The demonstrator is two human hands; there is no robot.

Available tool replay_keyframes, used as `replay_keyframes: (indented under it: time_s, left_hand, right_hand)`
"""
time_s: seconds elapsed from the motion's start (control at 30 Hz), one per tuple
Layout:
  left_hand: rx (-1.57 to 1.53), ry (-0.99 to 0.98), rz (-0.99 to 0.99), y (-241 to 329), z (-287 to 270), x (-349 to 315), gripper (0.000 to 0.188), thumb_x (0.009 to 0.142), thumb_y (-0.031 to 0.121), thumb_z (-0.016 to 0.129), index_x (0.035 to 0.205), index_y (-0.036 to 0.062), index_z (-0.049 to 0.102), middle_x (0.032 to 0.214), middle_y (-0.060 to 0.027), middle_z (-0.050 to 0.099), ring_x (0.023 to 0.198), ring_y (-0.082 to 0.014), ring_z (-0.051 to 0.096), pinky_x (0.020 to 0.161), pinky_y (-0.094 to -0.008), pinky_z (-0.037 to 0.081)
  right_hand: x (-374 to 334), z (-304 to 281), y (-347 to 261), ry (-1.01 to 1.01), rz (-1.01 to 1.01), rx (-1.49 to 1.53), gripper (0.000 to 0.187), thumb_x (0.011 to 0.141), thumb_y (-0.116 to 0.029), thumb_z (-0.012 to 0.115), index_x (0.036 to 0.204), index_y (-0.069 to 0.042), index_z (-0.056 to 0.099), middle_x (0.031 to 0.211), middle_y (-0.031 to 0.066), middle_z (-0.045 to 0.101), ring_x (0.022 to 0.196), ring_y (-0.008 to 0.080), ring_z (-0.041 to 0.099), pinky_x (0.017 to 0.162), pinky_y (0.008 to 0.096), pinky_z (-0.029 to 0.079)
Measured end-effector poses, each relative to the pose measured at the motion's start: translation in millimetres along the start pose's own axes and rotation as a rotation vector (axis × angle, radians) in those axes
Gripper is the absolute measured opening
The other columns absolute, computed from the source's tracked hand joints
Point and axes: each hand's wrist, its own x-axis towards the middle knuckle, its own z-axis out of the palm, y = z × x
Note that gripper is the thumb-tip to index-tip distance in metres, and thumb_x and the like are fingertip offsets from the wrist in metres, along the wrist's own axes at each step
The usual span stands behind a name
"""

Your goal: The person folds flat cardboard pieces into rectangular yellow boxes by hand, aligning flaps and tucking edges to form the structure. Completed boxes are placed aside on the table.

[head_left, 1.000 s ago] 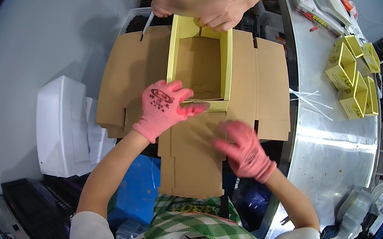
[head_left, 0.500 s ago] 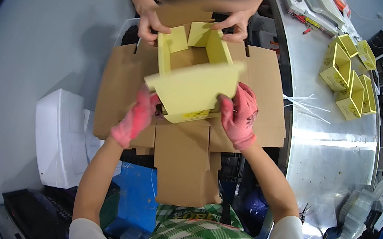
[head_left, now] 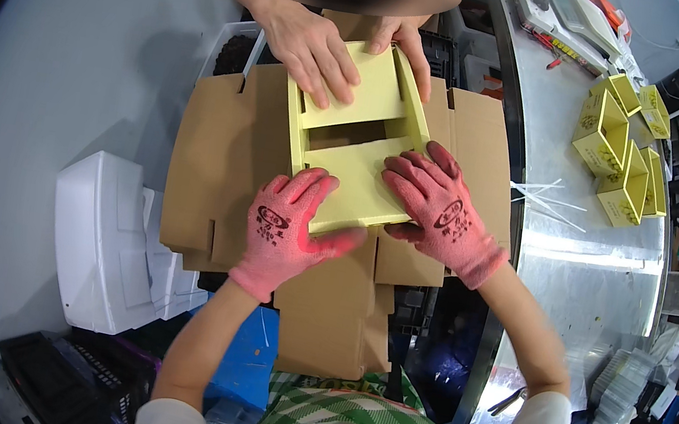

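Left hand (head_left: pixel 279 234) at seven o'clock, right hand (head_left: pixel 448 218) at four, fingers (head_left: pixel 408 178) spread over the yellow box (head_left: pixel 355 177)! Light, stiffish card, probably; grip its side walls (head_left: pixel 410 95).

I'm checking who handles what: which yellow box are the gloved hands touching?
The big box on the cardboard; the small boxes sit on the metal table, untouched.

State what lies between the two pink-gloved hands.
In the head view, the near flap of the yellow box lies between left hand and right hand.
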Motion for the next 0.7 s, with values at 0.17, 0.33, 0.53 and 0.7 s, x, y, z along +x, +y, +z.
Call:
replay_keyframes:
  time_s: [0.17, 0.33, 0.53, 0.7]
  left_hand:
    - [0.578, -0.651, 0.044, 19.3, -34.1, 29.7, 0.047, 0.067, 0.049, 0.074, 0.092, 0.0105, 0.067, 0.106, -0.0021, 0.062, 0.090, -0.0211, 0.050, 0.081, -0.0376, 0.040]
    - [0.531, -0.516, 0.314, 34.9, -21.2, 66.8, 0.063, 0.065, 0.050, 0.075, 0.110, 0.0080, 0.058, 0.119, -0.0108, 0.052, 0.111, -0.0273, 0.045, 0.092, -0.0428, 0.037]
    - [-0.455, -1.506, -0.468, -0.7, -5.5, 88.8, 0.069, 0.074, 0.019, 0.071, 0.136, 0.0074, 0.042, 0.092, -0.0066, 0.058, 0.061, -0.0119, 0.055, 0.050, -0.0270, 0.045]
    - [-0.394, -1.515, -0.213, -9.7, 6.2, 82.9, 0.083, 0.073, 0.021, 0.066, 0.144, 0.0016, 0.029, 0.133, -0.0187, 0.043, 0.116, -0.0315, 0.050, 0.088, -0.0390, 0.049]
  right_hand:
    - [10.1, -0.5, 13.0, -0.317, -0.047, -0.062, 0.038, 0.062, -0.031, 0.077, 0.090, -0.010, 0.064, 0.075, 0.0004, 0.063, 0.084, 0.0191, 0.061, 0.110, 0.0468, 0.030]
    - [15.8, 13.2, -24.6, -0.173, -0.001, -0.042, 0.030, 0.060, -0.022, 0.074, 0.085, -0.011, 0.062, 0.073, 0.0006, 0.061, 0.084, 0.0202, 0.060, 0.109, 0.0471, 0.032]
    - [-26.5, 32.9, -33.9, 0.548, 0.346, 0.845, 0.090, 0.057, -0.010, 0.083, 0.136, -0.002, 0.039, 0.129, 0.0193, 0.045, 0.115, 0.0380, 0.049, 0.103, 0.0448, 0.036]
    - [-31.1, 70.8, -27.3, 0.118, 0.472, 0.515, 0.103, 0.062, -0.012, 0.077, 0.143, 0.005, 0.016, 0.135, 0.0305, 0.034, 0.119, 0.0490, 0.041, 0.099, 0.0493, 0.038]
